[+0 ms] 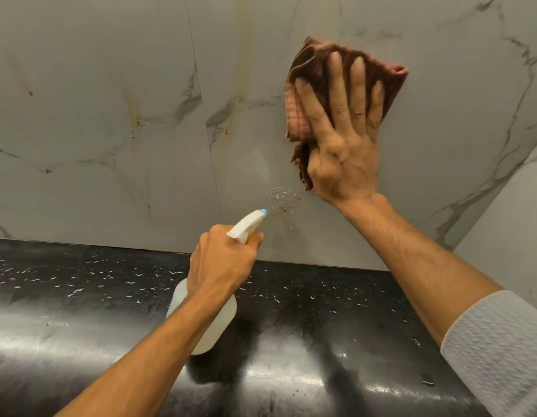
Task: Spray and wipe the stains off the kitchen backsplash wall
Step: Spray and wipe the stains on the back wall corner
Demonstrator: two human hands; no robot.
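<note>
The marble-look backsplash wall fills the upper view. My right hand presses a folded reddish-brown cloth flat against the wall, fingers spread over it. My left hand grips a white spray bottle by its neck, finger on the yellow trigger. Its blue-tipped nozzle aims at the wall. Wet droplets and brown stain specks sit just ahead of the nozzle, below the cloth. Orange-brown drip stains run down the wall at centre, with another streak further left.
A glossy black speckled countertop runs below the wall. A side wall of the same tile meets the backsplash at the right. A white textured sleeve covers my right upper forearm.
</note>
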